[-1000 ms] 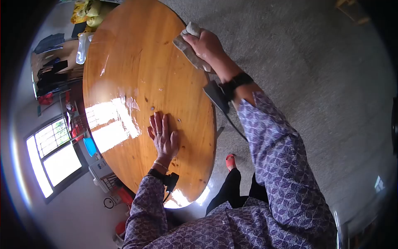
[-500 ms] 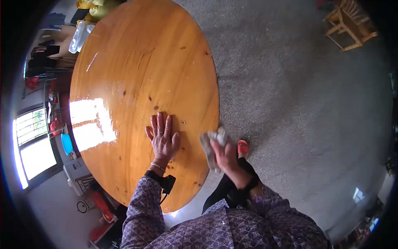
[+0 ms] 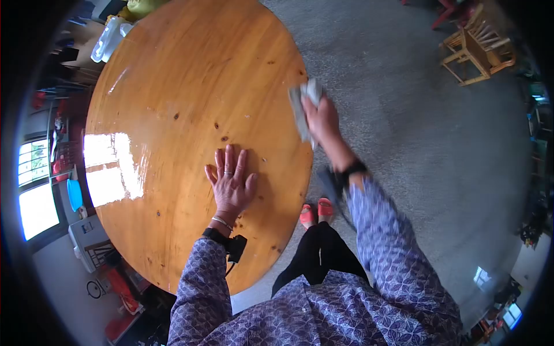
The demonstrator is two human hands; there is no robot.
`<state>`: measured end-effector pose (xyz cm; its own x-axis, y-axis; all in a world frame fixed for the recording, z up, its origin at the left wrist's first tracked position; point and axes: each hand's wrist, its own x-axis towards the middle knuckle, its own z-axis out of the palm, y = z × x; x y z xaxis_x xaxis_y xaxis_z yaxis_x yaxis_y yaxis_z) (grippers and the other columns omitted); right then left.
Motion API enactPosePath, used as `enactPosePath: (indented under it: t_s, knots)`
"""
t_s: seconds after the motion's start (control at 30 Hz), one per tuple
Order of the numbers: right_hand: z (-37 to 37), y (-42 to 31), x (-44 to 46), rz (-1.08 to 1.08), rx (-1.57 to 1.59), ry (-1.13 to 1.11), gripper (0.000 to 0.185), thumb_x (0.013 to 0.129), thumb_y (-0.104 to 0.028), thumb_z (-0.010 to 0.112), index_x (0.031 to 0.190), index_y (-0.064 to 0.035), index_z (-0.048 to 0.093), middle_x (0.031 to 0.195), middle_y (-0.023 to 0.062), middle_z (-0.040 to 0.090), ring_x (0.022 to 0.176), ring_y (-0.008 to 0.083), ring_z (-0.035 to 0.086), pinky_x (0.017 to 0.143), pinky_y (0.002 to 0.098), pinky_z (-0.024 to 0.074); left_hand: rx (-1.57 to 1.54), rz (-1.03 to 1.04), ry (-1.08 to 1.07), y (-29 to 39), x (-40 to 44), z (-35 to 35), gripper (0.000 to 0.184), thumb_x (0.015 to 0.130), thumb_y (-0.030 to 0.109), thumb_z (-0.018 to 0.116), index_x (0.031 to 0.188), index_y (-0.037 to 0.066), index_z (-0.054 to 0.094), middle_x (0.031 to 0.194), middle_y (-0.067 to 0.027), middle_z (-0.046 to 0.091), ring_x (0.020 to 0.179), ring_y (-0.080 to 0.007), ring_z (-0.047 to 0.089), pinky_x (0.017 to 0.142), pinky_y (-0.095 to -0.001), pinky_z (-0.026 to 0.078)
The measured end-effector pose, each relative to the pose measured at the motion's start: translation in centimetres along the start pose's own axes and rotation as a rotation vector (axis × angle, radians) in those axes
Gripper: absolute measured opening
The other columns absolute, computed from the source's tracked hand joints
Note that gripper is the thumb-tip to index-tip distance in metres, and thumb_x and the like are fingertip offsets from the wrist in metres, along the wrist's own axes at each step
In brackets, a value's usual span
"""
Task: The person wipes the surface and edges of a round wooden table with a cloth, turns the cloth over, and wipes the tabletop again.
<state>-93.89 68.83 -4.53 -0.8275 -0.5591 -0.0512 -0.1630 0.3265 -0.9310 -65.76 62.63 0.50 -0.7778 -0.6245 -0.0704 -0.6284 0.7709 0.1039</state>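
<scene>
A large, glossy wooden table (image 3: 190,81) with an orange-brown grain and dark knots fills the left and middle of the view. Flat on its top lies my left hand (image 3: 232,185), fingers spread, holding nothing. My right hand (image 3: 324,120) grips a greyish-white cloth (image 3: 300,109) at the table's right edge. The cloth is bunched under the fingers and hangs partly along the rim; motion blurs it a little. Whether it presses on the edge all along its length I cannot tell.
Grey concrete floor (image 3: 392,144) spreads to the right, with a wooden chair (image 3: 474,55) at the top right. Clear plastic containers (image 3: 108,41) stand beyond the table's upper left. A blue basin (image 3: 75,195) and a white appliance (image 3: 85,242) are at the left.
My right hand has moved up and forward along the table's right edge with the cloth. My left hand stays flat on the tabletop. The view has shifted slightly, and both red slippers now show.
</scene>
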Motion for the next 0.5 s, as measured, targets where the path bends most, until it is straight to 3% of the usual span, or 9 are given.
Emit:
enactPosePath:
  t_s: [0.07, 0.1, 0.17, 0.23, 0.3, 0.5]
  knots:
    - [-2.0, -0.7, -8.6, 0.086, 0.108, -0.107, 0.031, 0.092, -0.018, 0.058, 0.118, -0.0031, 0.058, 0.105, 0.0208, 0.066, 0.098, 0.0355, 0.065, 0.084, 0.0430, 0.0509, 0.013, -0.008, -0.002, 0.2, 0.1, -0.1, 0.065, 0.089, 0.043, 0.054, 0.148, 0.022, 0.039, 0.160, -0.0098, 0.022, 0.149, -0.0340, 0.013, 0.113, -0.0614, 0.001]
    - [-3.4, -2.9, -12.1, 0.246, 0.076, -0.198, 0.032, 0.092, -0.018, 0.058, 0.119, -0.0007, 0.057, 0.110, 0.0203, 0.065, 0.103, 0.0355, 0.064, 0.088, 0.0412, 0.0494, 0.006, -0.002, 0.003, 0.2, 0.1, 0.0, 0.065, 0.089, 0.043, 0.054, 0.148, 0.023, 0.038, 0.160, -0.0095, 0.022, 0.149, -0.0338, 0.013, 0.113, -0.0615, 0.001]
    - [-1.5, 1.4, -19.2, -0.004, 0.058, -0.022, 0.034, 0.093, -0.019, 0.058, 0.120, 0.0015, 0.056, 0.110, 0.0197, 0.064, 0.105, 0.0339, 0.062, 0.090, 0.0386, 0.0476, 0.009, 0.008, 0.017, -0.1, 0.0, 0.1, 0.065, 0.089, 0.043, 0.054, 0.148, 0.023, 0.038, 0.160, -0.0088, 0.022, 0.149, -0.0334, 0.013, 0.113, -0.0616, 0.002]
    - [-1.9, 0.4, -21.3, 0.145, 0.216, -0.100, 0.036, 0.094, -0.022, 0.059, 0.120, 0.0025, 0.055, 0.111, 0.0190, 0.063, 0.108, 0.0299, 0.061, 0.093, 0.0355, 0.0457, -0.004, 0.007, 0.016, 0.0, 0.2, -0.1, 0.065, 0.089, 0.043, 0.054, 0.148, 0.023, 0.039, 0.160, -0.0097, 0.023, 0.149, -0.0337, 0.013, 0.113, -0.0616, 0.001]
    - [-2.0, 0.0, -19.0, 0.276, 0.296, -0.110, 0.036, 0.095, -0.026, 0.061, 0.117, 0.0017, 0.057, 0.106, 0.0159, 0.066, 0.101, 0.0261, 0.064, 0.088, 0.0359, 0.0481, -0.011, 0.009, 0.002, -0.2, 0.0, -0.1, 0.065, 0.088, 0.043, 0.054, 0.148, 0.022, 0.039, 0.160, -0.0101, 0.023, 0.149, -0.0339, 0.013, 0.113, -0.0617, 0.001]
    - [-1.4, 0.3, -3.8, 0.158, 0.193, -0.116, 0.043, 0.092, -0.038, 0.062, 0.111, 0.0003, 0.065, 0.101, 0.0176, 0.070, 0.097, 0.0288, 0.067, 0.083, 0.0379, 0.0509, -0.006, -0.006, -0.005, 0.0, 0.2, -0.1, 0.066, 0.087, 0.043, 0.056, 0.147, 0.022, 0.041, 0.159, -0.0108, 0.025, 0.148, -0.0346, 0.015, 0.114, -0.0617, 0.002]
